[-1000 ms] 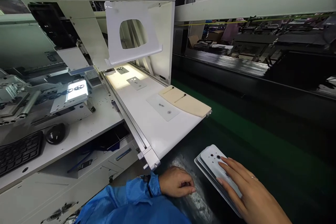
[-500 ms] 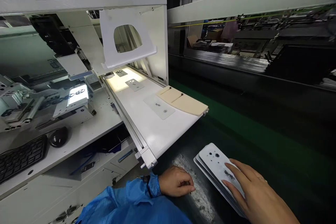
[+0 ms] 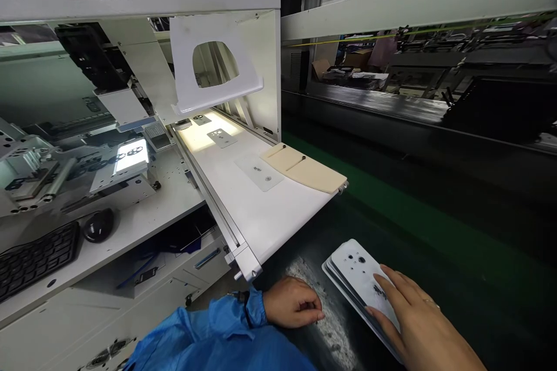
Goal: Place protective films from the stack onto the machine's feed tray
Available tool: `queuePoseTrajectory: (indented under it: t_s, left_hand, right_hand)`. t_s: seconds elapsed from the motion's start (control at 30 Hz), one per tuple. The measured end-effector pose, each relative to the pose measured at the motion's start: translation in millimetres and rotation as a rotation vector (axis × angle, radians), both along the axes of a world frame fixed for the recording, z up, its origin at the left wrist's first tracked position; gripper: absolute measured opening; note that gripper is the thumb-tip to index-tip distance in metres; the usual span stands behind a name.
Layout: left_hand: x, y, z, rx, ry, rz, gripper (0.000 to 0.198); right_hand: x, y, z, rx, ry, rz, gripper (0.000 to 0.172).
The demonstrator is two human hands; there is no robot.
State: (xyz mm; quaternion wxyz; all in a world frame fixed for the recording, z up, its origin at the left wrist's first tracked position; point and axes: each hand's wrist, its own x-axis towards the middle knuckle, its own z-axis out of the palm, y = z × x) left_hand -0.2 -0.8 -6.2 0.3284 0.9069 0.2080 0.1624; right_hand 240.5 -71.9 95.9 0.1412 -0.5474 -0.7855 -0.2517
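Note:
My right hand (image 3: 415,316) is on a stack of thin white phone back panels (image 3: 359,272) at the lower right, thumb along the near side and fingers over the far edge. The top panel has several round holes at one end and a dark mark, partly covered by my fingers. My left hand (image 3: 296,303) rests loosely curled beside the stack, below the belt's end, with nothing visible in it. On the white conveyor belt (image 3: 256,220) lies a pale panel (image 3: 260,174). Farther up are a second panel (image 3: 221,138) and a third, darker-marked one (image 3: 201,120) in the lit area.
A beige guide plate (image 3: 304,168) is fixed along the belt's right side. Above the belt hangs a white cover (image 3: 217,95) with an opening. At left are a mouse (image 3: 98,226), a keyboard (image 3: 39,261) and a small lit screen (image 3: 131,155). A dark surface (image 3: 435,232) stretches right.
The panels on the belt have shifted slightly away from me, toward the lit area. My right hand has moved only a little on the stack; my left hand stays put.

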Motion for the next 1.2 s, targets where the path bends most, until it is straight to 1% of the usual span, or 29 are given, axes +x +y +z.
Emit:
queuePoseTrajectory:
  t_s: [0.2, 0.27, 0.37, 0.47, 0.53, 0.63, 0.8, 0.9, 0.97, 1.2]
  left_hand:
    - [0.5, 0.1, -3.1, -0.002, 0.018, -0.001, 0.016]
    - [0.3, 0.5, -3.1, -0.001, 0.028, -0.002, 0.016]
    - [-0.1, 0.7, -2.1, 0.002, 0.027, -0.005, 0.016]
    - [-0.6, 0.4, -1.3, -0.002, 0.02, -0.001, 0.017]
    - [-0.8, 0.0, -1.3, -0.005, 0.018, 0.005, 0.018]
    - [-0.5, -0.3, -2.1, 0.0, 0.012, 0.006, 0.02]
    - [0.0, 0.0, -3.6, 0.01, 0.001, 0.008, 0.019]
    - [0.0, 0.2, -3.8, 0.005, -0.011, 0.004, 0.019]
    - [0.1, 0.1, -3.7, 0.001, -0.007, 0.002, 0.02]
    - [0.2, 0.0, -2.4, 0.003, 0.012, -0.003, 0.019]
  right_hand:
    - [6.1, -0.6, -9.0, -0.045, 0.018, -0.033, 0.057]
    - [8.9, -1.2, -13.6, -0.086, 0.025, -0.042, 0.054]
    - [11.4, -1.5, -19.4, -0.183, 0.059, -0.077, 0.051]
    - [10.4, -0.6, -21.1, -0.307, 0.119, -0.157, 0.053]
    - [8.5, 0.4, -20.4, -0.397, 0.161, -0.209, 0.054]
    - [6.3, 2.3, -18.6, -0.504, 0.191, -0.253, 0.051]
    - [3.9, 6.4, -13.5, -0.632, 0.152, -0.297, 0.043]
    - [1.3, 8.6, -9.3, -0.669, 0.131, -0.334, 0.04]
    - [0.1, 9.3, -8.1, -0.672, 0.137, -0.33, 0.039]
    - [1.9, 9.0, -12.7, -0.597, 0.178, -0.301, 0.035]
